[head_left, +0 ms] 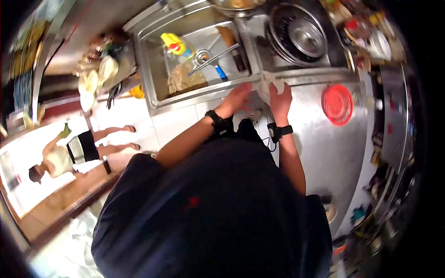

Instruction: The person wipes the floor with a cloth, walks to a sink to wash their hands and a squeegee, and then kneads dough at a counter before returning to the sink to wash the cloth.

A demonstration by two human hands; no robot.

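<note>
My right hand [281, 99] is closed on a pale crumpled cloth [265, 88] at the front edge of the steel sink [147, 69], where the counter begins. Just left of it, my left hand [235, 99] is held in the air before the sink's front rim. Its fingers look stretched out and slightly blurred, with nothing seen in them. Inside the sink lie a yellow bottle [172, 42] with a red mark, a long metal tool with a blue handle [220, 72], a brownish wet cloth [183, 79] and a dark brown long object [238, 59].
Metal bowls [307, 39] are stacked in the right-hand basin. A red plastic basin [337, 104] stands on the steel counter [320, 157] to my right. At far left, another person [60, 155] holds something green. Shelves with blurred items line the right side.
</note>
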